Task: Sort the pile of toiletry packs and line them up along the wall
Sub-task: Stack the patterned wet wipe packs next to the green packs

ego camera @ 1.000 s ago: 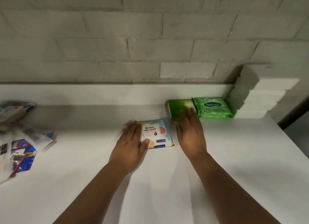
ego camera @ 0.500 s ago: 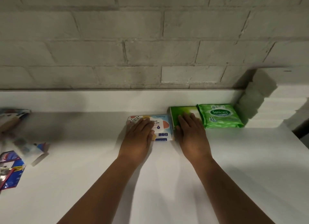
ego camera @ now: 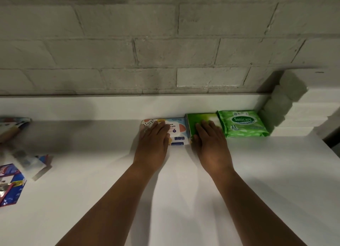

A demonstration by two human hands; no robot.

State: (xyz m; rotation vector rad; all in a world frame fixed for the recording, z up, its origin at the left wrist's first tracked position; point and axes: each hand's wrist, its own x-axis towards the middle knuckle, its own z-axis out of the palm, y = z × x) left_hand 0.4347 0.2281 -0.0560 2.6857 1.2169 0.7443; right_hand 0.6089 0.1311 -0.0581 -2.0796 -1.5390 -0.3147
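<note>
A green wipes pack (ego camera: 242,124) lying against the wall reads "Sanicare" in white letters on a dark green oval, with the number "15" printed below at its left. The pale blue wipes pack (ego camera: 179,130) two places left carries dark lettering, partly covered and too blurred to read with certainty.

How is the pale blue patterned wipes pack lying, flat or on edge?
Flat: the pale blue patterned wipes pack lies printed face up on the white counter, left hand resting on it.
</note>
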